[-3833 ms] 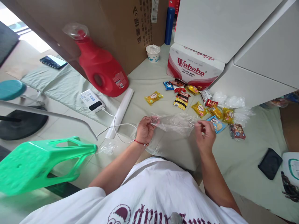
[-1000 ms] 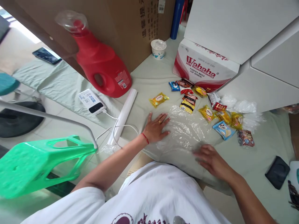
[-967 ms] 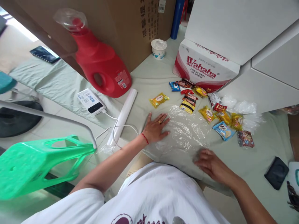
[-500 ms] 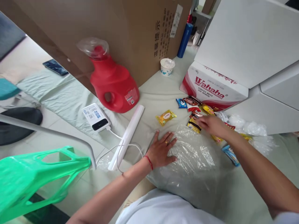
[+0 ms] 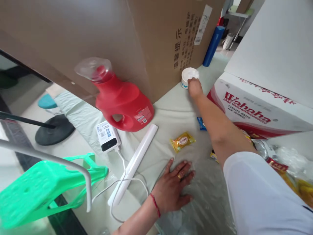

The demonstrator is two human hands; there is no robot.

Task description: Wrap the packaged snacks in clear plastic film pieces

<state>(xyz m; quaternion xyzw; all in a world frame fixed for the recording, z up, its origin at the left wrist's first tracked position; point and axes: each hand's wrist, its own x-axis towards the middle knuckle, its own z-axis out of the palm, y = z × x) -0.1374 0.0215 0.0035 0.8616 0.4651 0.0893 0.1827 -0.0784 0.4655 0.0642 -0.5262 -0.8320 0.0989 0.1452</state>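
My left hand (image 5: 171, 187) lies flat with fingers spread on a clear plastic bag (image 5: 207, 199) over the pale cloth. Just beyond its fingertips is a yellow-wrapped snack (image 5: 182, 141). Stretched out to the far side, my right hand (image 5: 195, 87) has its fingers closed at the near rim of a white paper cup (image 5: 185, 77) with crumpled clear plastic inside. The fingertips are partly hidden against the cup. Under my right arm, a blue wrapped snack (image 5: 201, 124) shows in part, and other wrapped sweets (image 5: 277, 164) lie beyond the sleeve.
A red detergent bottle (image 5: 124, 101) stands by a big cardboard box (image 5: 161, 42). Nearby lie a white power bank (image 5: 107, 135) with a cable and a white tube (image 5: 133, 164). A Wahaha carton (image 5: 254, 107) is at right, a blue roll (image 5: 213, 45) behind, a green stool (image 5: 49, 186) at left.
My right hand has moved from the pile of sweets forward to the paper cup. My left hand stays flat on the plastic bag. The view has shifted, so things sit differently in it.
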